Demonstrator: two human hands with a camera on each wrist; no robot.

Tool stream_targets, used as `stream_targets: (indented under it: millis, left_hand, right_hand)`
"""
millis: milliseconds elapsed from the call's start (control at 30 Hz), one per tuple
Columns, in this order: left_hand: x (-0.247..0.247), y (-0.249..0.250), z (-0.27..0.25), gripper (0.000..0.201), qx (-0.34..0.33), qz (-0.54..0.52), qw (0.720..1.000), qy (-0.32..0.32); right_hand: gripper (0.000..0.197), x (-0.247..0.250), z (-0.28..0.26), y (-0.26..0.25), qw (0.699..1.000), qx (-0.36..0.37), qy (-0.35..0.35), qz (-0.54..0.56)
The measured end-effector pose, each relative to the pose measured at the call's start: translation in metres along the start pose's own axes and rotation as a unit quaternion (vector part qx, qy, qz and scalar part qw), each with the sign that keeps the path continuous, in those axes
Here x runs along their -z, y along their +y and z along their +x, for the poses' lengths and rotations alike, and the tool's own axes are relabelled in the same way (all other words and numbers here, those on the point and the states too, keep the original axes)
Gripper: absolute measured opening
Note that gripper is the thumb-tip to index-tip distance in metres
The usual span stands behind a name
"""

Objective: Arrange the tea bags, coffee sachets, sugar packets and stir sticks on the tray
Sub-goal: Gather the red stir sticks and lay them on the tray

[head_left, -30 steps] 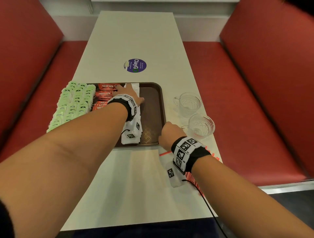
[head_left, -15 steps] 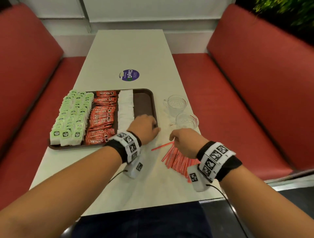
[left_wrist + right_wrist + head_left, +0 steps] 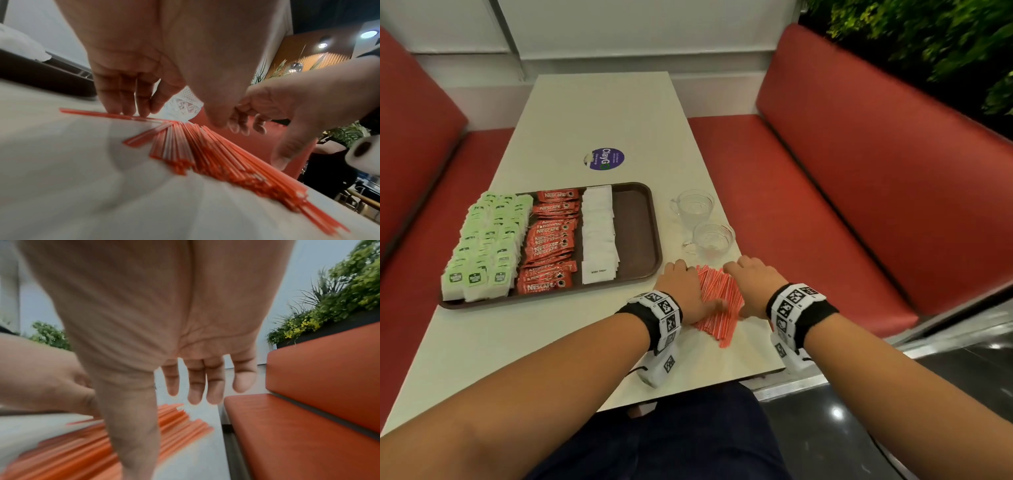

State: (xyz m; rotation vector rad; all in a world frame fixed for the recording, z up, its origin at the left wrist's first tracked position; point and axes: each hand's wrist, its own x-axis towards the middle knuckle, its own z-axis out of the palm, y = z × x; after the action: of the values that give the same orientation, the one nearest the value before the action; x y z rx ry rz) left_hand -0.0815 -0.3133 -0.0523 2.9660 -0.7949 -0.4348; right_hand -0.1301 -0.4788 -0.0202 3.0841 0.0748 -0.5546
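Note:
A brown tray (image 3: 637,226) holds rows of green tea bags (image 3: 486,240), red coffee sachets (image 3: 551,240) and white sugar packets (image 3: 597,233); its right strip is bare. A pile of red-and-white stir sticks (image 3: 717,298) lies on the table right of the tray. My left hand (image 3: 681,287) flanks the pile's left side, its straight fingers (image 3: 121,100) touching one stray stick (image 3: 92,112). On the pile's right side is my right hand (image 3: 751,282), its fingers (image 3: 205,382) straight above the sticks (image 3: 176,417) and holding nothing.
Two clear glass cups (image 3: 695,205) (image 3: 714,238) stand just beyond the sticks, near the table's right edge (image 3: 756,291). Red bench seats (image 3: 825,212) run along both sides. A round purple sticker (image 3: 604,159) marks the table behind the tray.
My left hand left the sugar packets on the tray and came down to the left of the stick pile. My right hand now sits at the pile's right side.

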Motion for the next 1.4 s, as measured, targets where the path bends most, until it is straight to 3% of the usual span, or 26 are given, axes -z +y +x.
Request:
stream_targets:
  millis: [67,133,267,400,533,767,1167,1400]
  left_hand:
    - [-0.006,0.007,-0.002,0.118,-0.011,-0.018,1.0,0.002]
    - [-0.013,0.013,-0.006,0.116,-0.028,-0.017,0.999,-0.001]
    - [-0.018,0.011,-0.015,0.078,-0.049,-0.045,0.997,0.025]
    - [-0.013,-0.013,-0.019,0.05,-0.091,-0.048,0.995,-0.007]
    - [-0.001,-0.044,-0.027,0.042,-0.122,-0.006,0.992,-0.029]
    - [0.012,-0.089,-0.044,0.031,-0.075,0.064,0.994,-0.041]
    - [0.015,-0.095,-0.042,0.031,-0.061,0.049,0.994,-0.071]
    - [0.016,-0.101,-0.041,0.03,-0.052,0.041,0.996,-0.065]
  right_hand:
    - [0.089,-0.001,0.004,-0.005,1.0,0.003,0.018,0.011]
    - [0.083,-0.004,0.009,-0.013,1.0,0.01,0.019,0.017]
    - [0.052,-0.013,0.016,-0.029,0.998,0.034,0.007,0.042]
    - [0.029,-0.019,0.024,-0.047,0.999,0.019,0.009,0.049]
    - [0.03,-0.024,0.032,-0.075,0.999,0.024,0.002,0.036]
    - [0.021,-0.015,0.045,-0.115,0.997,0.067,0.023,-0.002]
    - [0.017,-0.01,0.049,-0.126,0.994,0.107,0.005,-0.037]
    - [0.03,0.002,0.049,-0.129,0.994,0.105,-0.013,-0.035]
